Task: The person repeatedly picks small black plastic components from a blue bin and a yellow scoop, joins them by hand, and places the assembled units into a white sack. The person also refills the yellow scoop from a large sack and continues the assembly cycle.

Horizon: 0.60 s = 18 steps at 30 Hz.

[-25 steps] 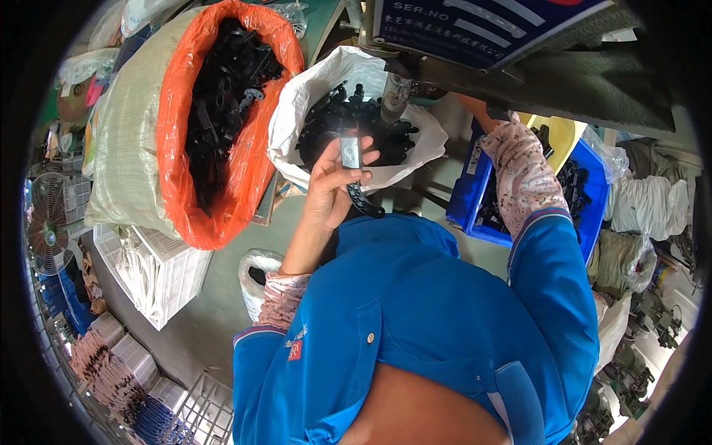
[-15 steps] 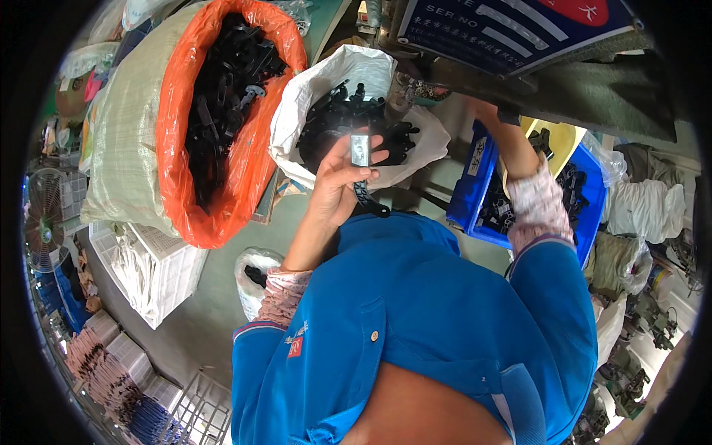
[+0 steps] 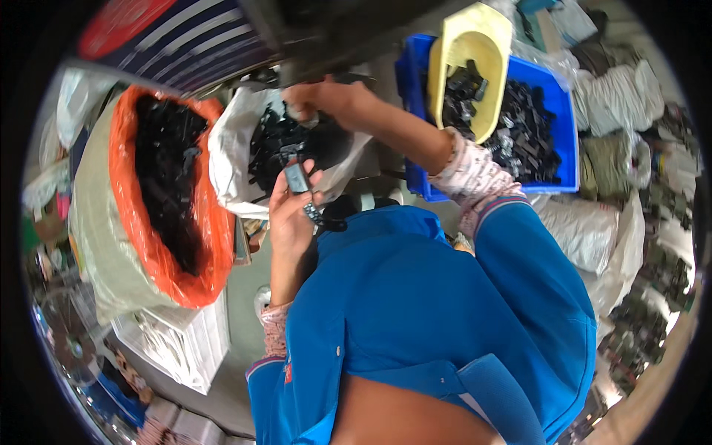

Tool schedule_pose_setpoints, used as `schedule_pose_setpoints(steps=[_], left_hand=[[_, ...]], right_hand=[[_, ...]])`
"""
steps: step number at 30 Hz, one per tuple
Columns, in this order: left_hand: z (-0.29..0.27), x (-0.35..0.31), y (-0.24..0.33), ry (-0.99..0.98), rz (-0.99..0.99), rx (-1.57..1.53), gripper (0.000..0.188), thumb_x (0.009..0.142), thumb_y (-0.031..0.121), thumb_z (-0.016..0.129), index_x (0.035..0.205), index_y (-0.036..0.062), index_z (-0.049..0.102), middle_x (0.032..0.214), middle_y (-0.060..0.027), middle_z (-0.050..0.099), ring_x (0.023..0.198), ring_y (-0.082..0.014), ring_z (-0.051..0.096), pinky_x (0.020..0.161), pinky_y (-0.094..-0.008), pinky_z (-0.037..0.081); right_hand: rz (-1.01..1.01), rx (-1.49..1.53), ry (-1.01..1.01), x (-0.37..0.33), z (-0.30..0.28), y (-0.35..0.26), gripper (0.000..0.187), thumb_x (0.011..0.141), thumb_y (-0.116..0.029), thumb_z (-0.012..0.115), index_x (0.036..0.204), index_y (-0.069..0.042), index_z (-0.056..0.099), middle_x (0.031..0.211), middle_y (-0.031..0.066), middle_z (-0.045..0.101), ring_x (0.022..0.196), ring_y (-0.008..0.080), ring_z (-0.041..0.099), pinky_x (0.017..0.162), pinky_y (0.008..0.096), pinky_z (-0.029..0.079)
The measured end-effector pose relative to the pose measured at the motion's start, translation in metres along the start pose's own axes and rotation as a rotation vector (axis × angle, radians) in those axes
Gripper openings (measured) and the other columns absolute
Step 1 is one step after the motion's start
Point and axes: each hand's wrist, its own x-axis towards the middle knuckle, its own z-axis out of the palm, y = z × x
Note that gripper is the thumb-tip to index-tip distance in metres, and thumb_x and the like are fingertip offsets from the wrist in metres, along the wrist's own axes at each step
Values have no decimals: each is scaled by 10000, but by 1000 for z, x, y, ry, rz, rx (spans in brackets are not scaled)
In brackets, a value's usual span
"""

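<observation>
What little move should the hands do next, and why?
Perhaps bring the right hand slightly closer to the curved black part. The left hand holds that part up, its silver metal end toward the right hand, and the hands are apart. Blur hides whether the right hand holds anything.

No words or numbers are legible. The dark blue plate (image 3: 167, 55) at the upper left, fixed by the dark machine (image 3: 334, 37), carries a red rounded emblem (image 3: 122, 26) in its corner and slanting rows of white bars, all smeared by motion. On the chest of the blue jacket (image 3: 400, 297) sits a small red patch (image 3: 288, 373), too small and foreshortened to make out its marking.
</observation>
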Motion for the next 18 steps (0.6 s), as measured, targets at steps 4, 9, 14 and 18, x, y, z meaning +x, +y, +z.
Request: schedule_pose_setpoints(steps=[4,9,14,18], left_hand=[[10,0,-11,-14,-112,-40,547,785,-61,576,1308,83,505,1320,-168,570,1186,-298,580,862,-381,503],[29,2,-33,-69,-165,-79,519,798,-32,587,1301,62,506,1108,-145,625,946,-256,616,835,-352,481],[59,12,-68,-125,-194,50,259,882,18,626,1133,54,576,843,-49,569,707,-153,521,676,-320,433],[115,19,-93,-162,-210,339,134,875,54,674,978,50,588,736,-27,576,591,-133,548,562,-281,432]], right_hand=[[-303,-695,126,-15,-5,11,283,846,-244,710,974,9,702,787,165,702,701,238,694,644,336,539],[-647,-1040,486,-125,-57,-29,160,819,-88,740,972,-44,723,875,116,691,692,194,666,621,294,514],[39,-1504,859,-239,-203,-48,256,780,-54,681,1034,-85,704,968,143,643,880,327,647,725,405,544],[127,-1872,558,-257,-271,-20,219,757,-73,661,976,-79,660,972,141,569,943,339,598,696,422,537]])
